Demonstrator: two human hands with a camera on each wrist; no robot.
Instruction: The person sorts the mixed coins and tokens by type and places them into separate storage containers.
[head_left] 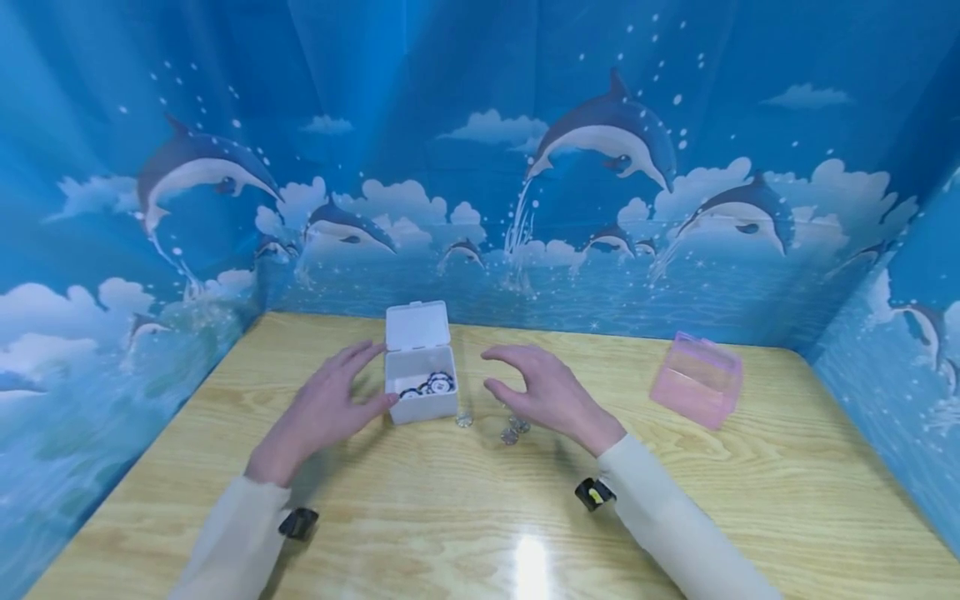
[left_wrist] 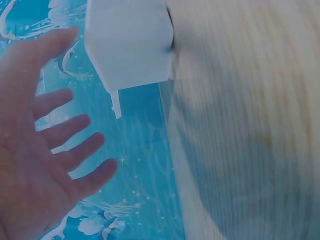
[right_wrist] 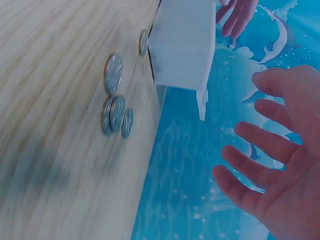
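A small white box [head_left: 422, 406] stands on the table with its lid [head_left: 417, 326] raised at the back. Inside it lie several round black-and-white chips [head_left: 440, 382]. My left hand [head_left: 327, 408] is at the box's left side, fingers spread; in the left wrist view its thumb [left_wrist: 60, 42] appears a little apart from the wall. To the right of the box, my right hand [head_left: 547, 387] hovers with loosely bent fingers and holds nothing. Beneath and beside it are several silver coins [right_wrist: 113, 74] on the table, one coin [head_left: 465, 420] close to the box's front right corner.
A translucent pink case [head_left: 697, 380] lies farther right on the wooden table [head_left: 420, 517]. A blue dolphin-print curtain [head_left: 465, 150] rises along the table's back and both sides. Each sleeve carries a small black device [head_left: 594, 494] near the wrist.
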